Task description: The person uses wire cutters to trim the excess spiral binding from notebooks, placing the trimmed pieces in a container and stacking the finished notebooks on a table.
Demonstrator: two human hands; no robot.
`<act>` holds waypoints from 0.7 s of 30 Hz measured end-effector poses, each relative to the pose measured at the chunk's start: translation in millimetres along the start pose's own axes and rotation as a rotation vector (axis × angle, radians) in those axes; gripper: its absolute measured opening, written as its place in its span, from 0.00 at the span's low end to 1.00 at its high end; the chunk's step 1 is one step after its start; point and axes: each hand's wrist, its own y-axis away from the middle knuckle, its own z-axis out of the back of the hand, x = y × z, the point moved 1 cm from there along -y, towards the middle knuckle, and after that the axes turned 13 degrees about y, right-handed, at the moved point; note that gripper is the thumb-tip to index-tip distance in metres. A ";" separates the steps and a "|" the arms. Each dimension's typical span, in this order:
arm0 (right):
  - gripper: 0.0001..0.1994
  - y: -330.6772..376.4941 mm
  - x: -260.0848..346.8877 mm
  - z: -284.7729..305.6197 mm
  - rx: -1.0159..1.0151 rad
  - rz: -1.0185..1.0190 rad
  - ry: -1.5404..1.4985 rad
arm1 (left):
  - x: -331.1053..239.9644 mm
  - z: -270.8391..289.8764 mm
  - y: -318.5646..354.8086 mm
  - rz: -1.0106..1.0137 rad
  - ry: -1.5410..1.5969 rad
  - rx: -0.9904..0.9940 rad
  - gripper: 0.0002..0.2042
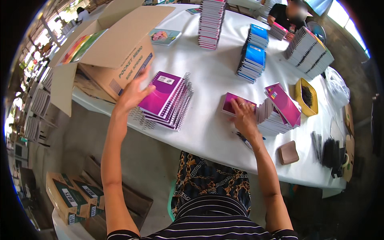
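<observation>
My left hand (133, 94), slightly blurred, has its fingers spread beside a pile of purple spiral notebooks (162, 91). Its thumb is at the left edge of the top cover, and I cannot tell if it touches. Wire coils stick out along both sides of that pile. My right hand (245, 117) has its fingers bent over a small purple notebook (229, 105) lying on the table. Just right of that hand stands a stack of notebooks (276, 122) with purple covers (285, 105) askew on top. A pen (243, 140) lies below my right wrist.
An open cardboard box (128, 68) stands at the left. Stacks of blue notebooks (255, 56), a tall notebook stack (211, 24) and grey-edged stacks (308, 52) stand farther back. A yellow basket (299, 98), a brown block (289, 153) and black coils (332, 156) are at right. Another person (286, 18) sits across.
</observation>
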 end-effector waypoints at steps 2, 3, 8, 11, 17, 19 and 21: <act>0.30 18.7 -4.4 -14.6 -0.014 0.059 0.064 | -12.6 -6.2 1.1 -0.255 -0.270 -0.197 0.30; 0.29 24.7 -5.4 -18.6 -0.017 0.106 0.149 | -22.5 -15.5 3.8 -0.322 -0.288 -0.235 0.29; 0.22 12.6 0.5 19.0 -0.113 0.030 0.058 | -75.3 -99.9 52.8 -0.503 -0.214 -0.232 0.31; 0.15 8.7 21.3 78.2 -0.122 -0.304 -0.283 | -76.0 -178.7 86.2 -0.585 -0.147 -0.052 0.43; 0.15 55.9 33.7 116.6 -0.140 -0.676 -1.219 | -60.9 -236.6 88.0 -0.677 -0.119 0.020 0.33; 0.24 75.9 16.4 108.5 -0.244 -0.514 -0.986 | -56.9 -219.9 87.1 -0.358 0.406 0.277 0.26; 0.30 91.7 5.9 100.4 -0.249 -0.321 -0.821 | -39.3 -206.5 78.8 -0.014 0.889 0.611 0.27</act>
